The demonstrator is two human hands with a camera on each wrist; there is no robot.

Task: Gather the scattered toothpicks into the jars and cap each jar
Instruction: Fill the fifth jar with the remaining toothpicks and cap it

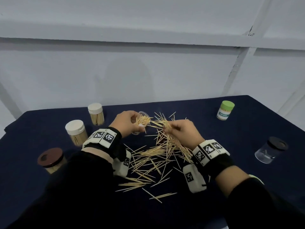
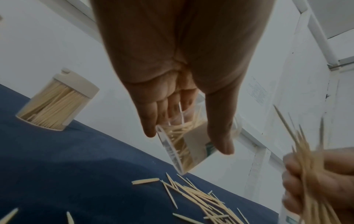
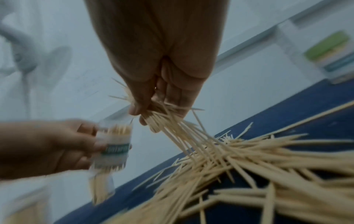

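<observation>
Pale wooden toothpicks (image 1: 153, 156), light, stiff and prickly, litter my counter (image 1: 239, 129); right hand (image 1: 183, 131) fingers pinch a bundle mid-length, left hand (image 1: 127, 123) fingers wrap the tilted clear jar (image 1: 141, 122).

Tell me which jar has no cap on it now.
The clear jar held tilted in the left hand, toothpicks poking from its open mouth; every other jar stands capped on the table.

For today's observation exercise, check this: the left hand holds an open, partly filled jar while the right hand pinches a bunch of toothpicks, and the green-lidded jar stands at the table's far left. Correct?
Not quite. The green-lidded jar stands at the far right, as the head view shows. The rest holds: the left hand holds the open, partly filled jar and the right hand pinches a bunch of toothpicks.
</observation>
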